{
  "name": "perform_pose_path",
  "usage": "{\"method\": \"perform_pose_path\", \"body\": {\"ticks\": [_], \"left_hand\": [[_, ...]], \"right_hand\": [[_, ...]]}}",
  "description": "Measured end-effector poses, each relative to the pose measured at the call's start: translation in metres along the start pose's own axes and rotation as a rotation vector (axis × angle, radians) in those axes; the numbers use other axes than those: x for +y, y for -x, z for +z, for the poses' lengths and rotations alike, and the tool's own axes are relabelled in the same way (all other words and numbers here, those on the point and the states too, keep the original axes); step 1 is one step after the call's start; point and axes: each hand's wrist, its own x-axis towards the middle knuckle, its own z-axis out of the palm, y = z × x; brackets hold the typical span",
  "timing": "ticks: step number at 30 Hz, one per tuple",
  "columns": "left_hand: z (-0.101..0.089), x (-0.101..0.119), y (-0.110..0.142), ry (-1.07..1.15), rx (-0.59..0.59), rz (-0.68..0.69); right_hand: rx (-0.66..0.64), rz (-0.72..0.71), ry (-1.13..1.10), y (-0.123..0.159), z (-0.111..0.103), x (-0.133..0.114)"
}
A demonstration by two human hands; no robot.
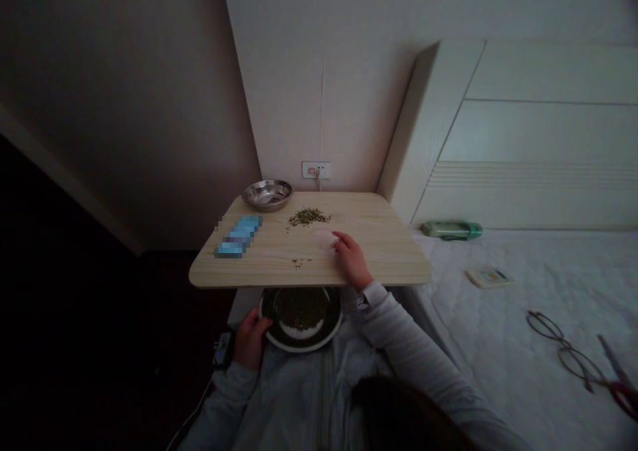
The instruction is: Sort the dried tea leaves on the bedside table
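My left hand (250,338) grips the left rim of a dark plate with a white edge (300,350), thumb on top. In it lies a heap of small green beans or seeds (299,305), grains too small to tell. The plate is at my lap, just below the near edge of the small wooden table (269,275). Over the tabletop, my right hand (351,260) has its index finger stretched to the left, the other fingers partly bent; nothing shows in it. A loose pile of the same green grains (309,217) lies beyond it, and a few scattered grains (300,263) are nearer.
A shiny metal bowl (267,195) stands at the table's back left corner, with a blurred blue phone-like thing (239,236) in front. A wall socket (316,170) is behind. On the bed to the right lie a green bottle (451,230), glasses (563,348) and red-handled scissors (623,394).
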Motion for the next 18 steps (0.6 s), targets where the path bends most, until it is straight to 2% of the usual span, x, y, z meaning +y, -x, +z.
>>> {"method": "perform_pose_path", "body": {"ticks": [8, 18], "left_hand": [[0.0004, -0.0006, 0.0001, 0.044, -0.032, -0.017], [0.0016, 0.0029, 0.0002, 0.008, 0.024, 0.0]], "right_hand": [[-0.04, -0.05, 0.013, 0.0021, 0.0032, -0.0014], [-0.153, -0.124, 0.202, 0.0049, 0.0043, -0.0035]]}}
